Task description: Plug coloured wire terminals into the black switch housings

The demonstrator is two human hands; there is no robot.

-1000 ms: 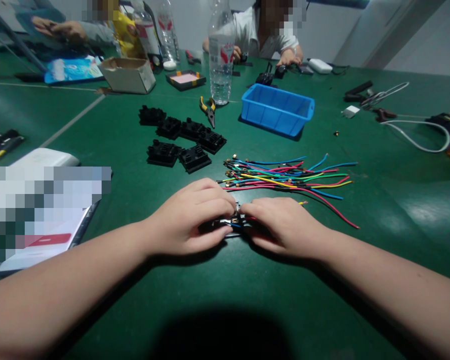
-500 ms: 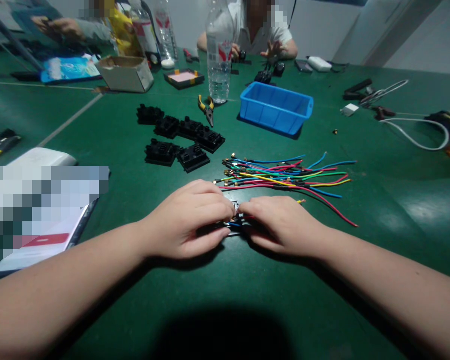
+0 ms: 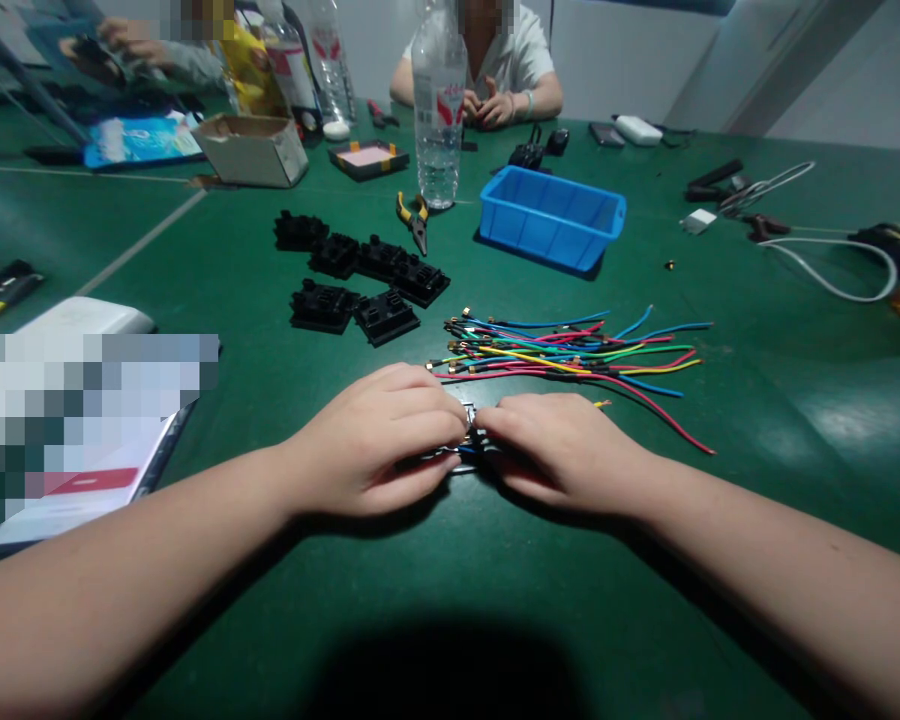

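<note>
Between my two hands lies a small dark part with wires (image 3: 466, 464), flat on the table and mostly covered by fingers. Shiny edges and a bit of blue wire show in the gap. My left hand (image 3: 390, 440) is closed, its thumb and fingertips gripping the part's left side. From the right, my right hand (image 3: 562, 445) pinches at the same part with curled fingers; a yellow wire end (image 3: 604, 404) pokes out behind it. Just beyond my hands is a bundle of coloured wires (image 3: 570, 350) with brass-coloured terminals at their left ends.
Several black plastic housings (image 3: 387, 316) sit ahead to the left, near yellow-handled pliers (image 3: 418, 222). Beyond are a blue bin (image 3: 547, 230), a water bottle (image 3: 439, 130) and a cardboard box (image 3: 259, 150). A phone (image 3: 105, 440) lies left. Another person (image 3: 495, 90) sits opposite.
My hands stay at the same part, with only slight finger movement. Across the table, the other person has brought their hands together and shifted left.
</note>
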